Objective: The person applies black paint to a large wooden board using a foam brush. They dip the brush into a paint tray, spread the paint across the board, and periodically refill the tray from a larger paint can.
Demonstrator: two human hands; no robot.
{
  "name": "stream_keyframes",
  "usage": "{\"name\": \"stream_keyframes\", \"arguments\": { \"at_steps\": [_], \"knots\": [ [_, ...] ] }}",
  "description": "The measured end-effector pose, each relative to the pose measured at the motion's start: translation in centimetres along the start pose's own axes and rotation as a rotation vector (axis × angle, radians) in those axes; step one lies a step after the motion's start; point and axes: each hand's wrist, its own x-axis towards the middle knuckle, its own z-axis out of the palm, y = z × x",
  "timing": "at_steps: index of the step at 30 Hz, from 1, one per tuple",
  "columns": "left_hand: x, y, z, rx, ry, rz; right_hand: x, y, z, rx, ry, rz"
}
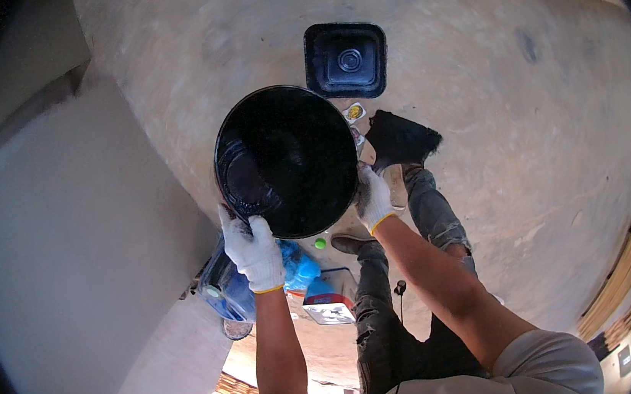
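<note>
In the head view, holding a wide, round, black bucket in both hands out in front, seemingly above the pale, scuffed concrete floor and just on the near side of a shallow, square, black plastic tray. Gripping the near-left rim with the white-gloved left hand, thumb and fingers apart at the edge and apparently clamped on it; gripping the right rim with the white-gloved right hand, fingers bent at the edge, though impossible to tell their reach underneath. Probably stiff in the wall and not fragile, judging by the evenly round rim; of uncertain weight, with the depth of any contents lost in the dark interior. Glossy and ringed at the lower left inside, perhaps wet, hence possibly slippery there. Best taken by the outer rim on opposite sides, away from the shiny patch. Likely to dip on the far side if heavy, given both holds on the near half, so better gripped firmly with fingers well under the lip.
</note>
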Motion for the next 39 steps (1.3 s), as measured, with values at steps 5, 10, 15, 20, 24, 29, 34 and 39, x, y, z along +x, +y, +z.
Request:
{"name": "stream_keyframes", "arguments": {
  "at_steps": [5, 10, 15, 20, 24, 29, 34, 39],
  "knots": [
    [1.0, 2.2, 1.5, 0.065, -0.069, -0.020, 4.2, -1.2, 0.5, -0.053, 0.072, -0.065],
    [1.5, 5.2, 3.3, 0.003, -0.017, -0.027, 6.6, -2.1, 1.5, 0.070, 0.090, -0.062],
    [2.3, 8.6, 4.7, 0.021, -0.041, -0.132, 8.7, -2.9, 1.2, 0.217, -0.018, 0.073],
    [3.1, 10.5, 5.5, 0.091, -0.084, -0.189, 7.5, -5.6, 3.7, 0.329, -0.131, 0.134],
    [3.6, 11.9, 6.7, 0.158, -0.060, -0.177, 6.6, -7.3, 5.8, 0.239, 0.011, 0.136],
    [4.1, 11.8, 8.3, 0.387, -0.036, -0.054, 8.4, -6.9, 4.9, 0.288, 0.024, 0.165],
    [4.2, 14.2, 9.3, 0.421, -0.087, -0.097, 9.8, -6.9, 4.4, 0.358, -0.127, 0.201],
    [3.3, 15.7, 9.9, 0.470, -0.066, -0.116, 8.4, -8.3, 6.1, 0.263, 0.000, 0.199]
  ]
}}
